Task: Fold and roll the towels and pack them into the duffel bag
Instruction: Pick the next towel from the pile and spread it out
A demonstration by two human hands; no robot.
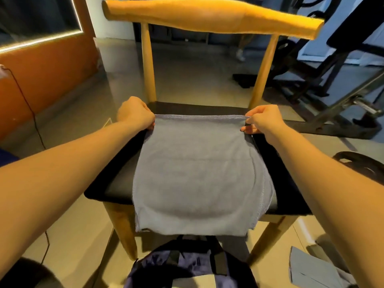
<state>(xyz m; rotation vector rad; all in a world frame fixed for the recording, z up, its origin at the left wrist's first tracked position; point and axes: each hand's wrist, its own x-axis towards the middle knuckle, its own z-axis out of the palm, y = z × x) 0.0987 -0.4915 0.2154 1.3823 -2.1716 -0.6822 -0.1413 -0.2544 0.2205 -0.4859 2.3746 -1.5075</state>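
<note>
1. Where the floor (83,227) lies nearest, a navy duffel bag (187,265) with black straps sits just before the chair (116,183), and more grey cloth (311,271) lies to the bag's right.
2. A grey towel (191,173) lies spread over the chair's black seat, its near edge hanging over the front.
3. The left hand (135,114) and right hand (264,121) each hold a far corner, each grip pinching the hem, which runs straight between them.
4. Beyond rises the wooden backrest (207,15), with a black exercise frame (332,80) to the right and an orange wall (41,69) and thin cable (27,100) to the left.
</note>
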